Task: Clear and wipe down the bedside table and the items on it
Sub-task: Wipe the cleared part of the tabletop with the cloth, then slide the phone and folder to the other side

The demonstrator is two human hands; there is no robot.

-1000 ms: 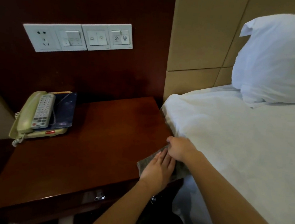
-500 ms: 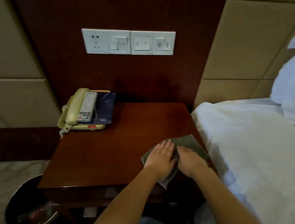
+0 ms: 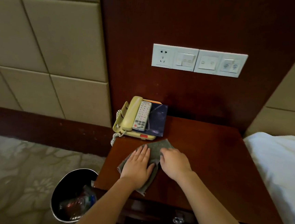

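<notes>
A grey cloth (image 3: 158, 146) lies on the dark wooden bedside table (image 3: 215, 164), near its front left corner. My left hand (image 3: 137, 164) presses flat on the cloth with straight fingers. Beside it, my right hand (image 3: 173, 162) rests on the cloth's right part, its fingers bent down onto it. A beige telephone (image 3: 130, 117) sits at the table's back left corner, with a white remote (image 3: 141, 115) and a dark blue booklet (image 3: 157, 119) on it.
A black bin (image 3: 71, 194) with bottles and rubbish stands on the floor left of the table. A bed with a white sheet (image 3: 281, 168) adjoins the table's right side. A white socket and switch panel (image 3: 199, 61) is on the wall above. A drawer knob (image 3: 178, 220) shows below the tabletop.
Both hands have slid the cloth from the table's right front edge by the bed leftward across the top, towards the telephone. The view has swung left.
</notes>
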